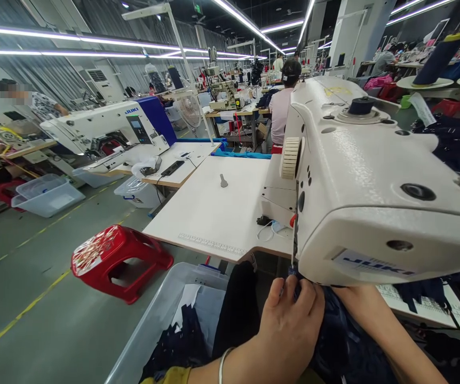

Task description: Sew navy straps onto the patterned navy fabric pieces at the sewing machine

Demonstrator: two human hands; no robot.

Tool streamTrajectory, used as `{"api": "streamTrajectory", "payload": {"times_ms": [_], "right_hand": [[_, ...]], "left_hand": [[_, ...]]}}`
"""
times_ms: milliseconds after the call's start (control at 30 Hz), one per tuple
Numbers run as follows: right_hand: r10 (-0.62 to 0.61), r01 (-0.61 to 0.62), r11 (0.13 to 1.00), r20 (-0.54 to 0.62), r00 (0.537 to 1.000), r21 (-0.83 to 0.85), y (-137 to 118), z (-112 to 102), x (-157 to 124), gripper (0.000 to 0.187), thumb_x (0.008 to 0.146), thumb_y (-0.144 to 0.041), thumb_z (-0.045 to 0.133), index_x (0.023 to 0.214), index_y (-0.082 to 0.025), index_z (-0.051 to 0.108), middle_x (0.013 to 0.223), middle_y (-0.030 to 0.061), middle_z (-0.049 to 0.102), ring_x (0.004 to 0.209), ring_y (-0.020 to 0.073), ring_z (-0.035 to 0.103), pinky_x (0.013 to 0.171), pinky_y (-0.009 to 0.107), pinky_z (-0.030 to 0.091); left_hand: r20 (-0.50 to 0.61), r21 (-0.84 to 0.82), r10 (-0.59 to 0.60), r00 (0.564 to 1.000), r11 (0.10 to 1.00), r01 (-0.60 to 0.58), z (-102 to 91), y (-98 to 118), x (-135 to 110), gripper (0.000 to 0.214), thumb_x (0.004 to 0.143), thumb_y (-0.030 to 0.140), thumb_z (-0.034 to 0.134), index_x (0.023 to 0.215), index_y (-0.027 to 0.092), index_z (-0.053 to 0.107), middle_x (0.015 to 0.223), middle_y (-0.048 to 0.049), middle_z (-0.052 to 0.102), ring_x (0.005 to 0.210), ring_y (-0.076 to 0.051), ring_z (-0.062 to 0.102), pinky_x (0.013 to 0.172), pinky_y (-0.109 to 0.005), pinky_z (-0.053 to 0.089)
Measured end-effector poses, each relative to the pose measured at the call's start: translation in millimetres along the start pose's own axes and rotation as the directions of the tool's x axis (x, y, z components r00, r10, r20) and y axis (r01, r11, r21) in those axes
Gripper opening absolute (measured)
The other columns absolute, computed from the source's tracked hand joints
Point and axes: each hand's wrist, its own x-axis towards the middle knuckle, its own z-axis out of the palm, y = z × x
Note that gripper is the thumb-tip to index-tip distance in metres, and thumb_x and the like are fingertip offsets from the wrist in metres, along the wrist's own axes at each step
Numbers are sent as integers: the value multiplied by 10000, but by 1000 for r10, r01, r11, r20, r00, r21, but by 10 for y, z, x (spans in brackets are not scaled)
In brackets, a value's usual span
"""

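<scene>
A white Juki sewing machine (374, 176) fills the right half of the view. Below its head, my left hand (290, 320) lies curled on dark navy fabric (342, 341), the fingers pressed together and pinching the cloth near the needle area. My right hand is hidden under the machine head; only its forearm (382, 325) shows, running up to the same fabric. A silver bangle (224, 362) circles my left wrist.
The white sewing table (214, 213) stretches left of the machine. A clear plastic bin (161, 325) with dark fabric pieces stands at my left knee. A red stool (113, 261) sits on the grey floor. Other workers and machines fill the background.
</scene>
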Motion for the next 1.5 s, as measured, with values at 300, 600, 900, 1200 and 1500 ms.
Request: {"api": "streamTrajectory", "payload": {"times_ms": [300,600,900,1200,1500], "right_hand": [[-64,72,988,68,996,-134,144,24,18,357,801,-473,494,877,-219,734,1005,123,747,1166,373,588,994,479,452],[26,-24,999,62,998,-35,22,20,-8,335,756,-443,502,837,-208,726,1020,126,747,1182,376,579,1040,473,411],[54,-65,996,166,985,66,-5,-15,-21,388,826,-408,471,978,-170,737,1084,110,735,1141,330,610,1048,439,400],[121,-126,984,42,992,124,84,58,-202,289,822,-474,562,885,-208,657,692,28,702,766,242,683,750,320,542],[115,-118,990,45,992,74,71,51,-211,214,846,-425,530,770,-247,619,528,-23,594,615,212,629,683,314,528]], "left_hand": [[-2,39,-13,1000,999,13,-8,-3,-21,332,963,190,416,1229,154,612,1125,-48,578,1041,-222,511,987,-374,272],[-4,11,-9,1000,1000,9,-16,-19,-33,337,967,190,411,1247,147,593,1145,-43,577,1036,-221,513,984,-385,278],[-25,-66,-1,1000,998,-1,-46,9,-22,464,971,483,422,1254,154,586,1184,-45,593,1064,-249,522,992,-405,301],[124,-155,45,991,988,-25,-138,-117,-59,420,951,251,422,1341,115,504,1298,-68,561,1156,-222,480,1063,-341,282],[119,-78,119,986,991,-110,-174,-106,-85,415,973,305,410,1349,161,511,1328,-27,550,1175,-201,450,1001,-340,309]]}}
